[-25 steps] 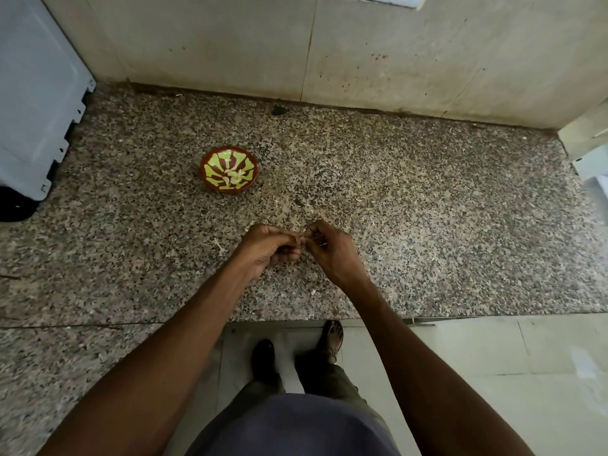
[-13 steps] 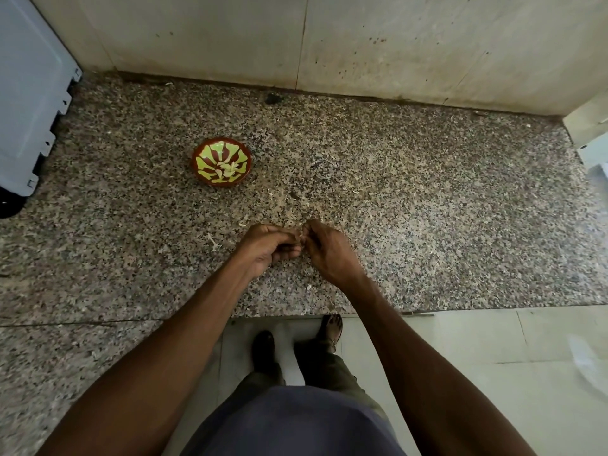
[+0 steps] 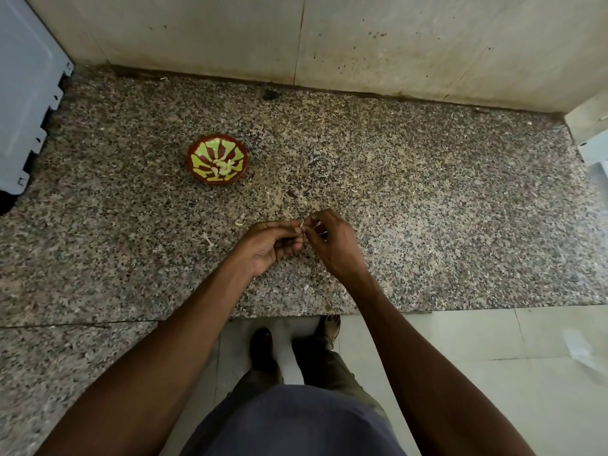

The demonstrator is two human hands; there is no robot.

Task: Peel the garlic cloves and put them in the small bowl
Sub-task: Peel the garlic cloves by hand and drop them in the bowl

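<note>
A person stands at a speckled granite counter (image 3: pixel 427 225), seen from above. Both hands meet over the counter, nearer the person than the bowl (image 3: pixel 217 159) and to its right. The left hand (image 3: pixel 269 246) has its fingers curled, thumb and fingertips pinching a clove (image 3: pixel 301 225). The right hand (image 3: pixel 332 245) also has curled fingers, its fingertips pinching at the same clove from the other side. Only a pale sliver of the clove shows between the fingertips; its long axis and which way it points cannot be told.

The bowl is small and round, red-brown with a yellow-green pattern, sitting upright on the counter. Several pale peeled cloves (image 3: pixel 223 166) lie inside it, right of its centre; their direction is too small to read.

Bits of peel (image 3: pixel 209 242) lie scattered on the granite between the bowl and the hands, and more flecks to the right of the bowl.

The counter's front edge runs just behind the wrists, on the person's side of the bowl. Beyond the bowl a tiled wall (image 3: pixel 362 41) closes the back edge. Far left of the bowl stands a grey-blue appliance (image 3: pixel 23 93). Open granite stretches well to the right of the bowl, up to a pale object (image 3: pixel 589 126) at the right edge. Below the front edge are floor tiles (image 3: pixel 493 373) and the person's feet.
</note>
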